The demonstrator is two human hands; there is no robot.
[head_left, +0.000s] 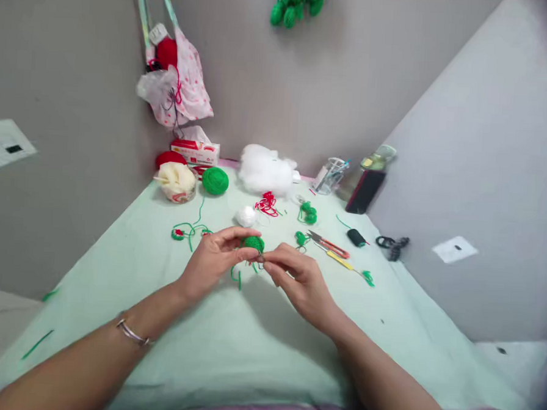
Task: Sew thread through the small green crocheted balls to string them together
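Note:
Between thumb and fingers, my left hand (220,251) grips a small green crocheted piece (254,244) above the middle of the table. My right hand (297,276) is closed in a pinch at the piece's lower right edge. A thin dark strand shows at those fingertips; whether it is thread or a needle I cannot tell. Green yarn ends (236,278) hang below the piece, with a bit of red beside them. Just behind my hands lies a small white ball (246,216).
Orange-handled snips (333,245) and a yellow-handled crochet hook (340,260) lie right of my hands. Behind are a green yarn ball (215,181), white stuffing (268,171), red yarn (267,205) and a phone (366,191). A dotted bag (192,81) hangs at the left.

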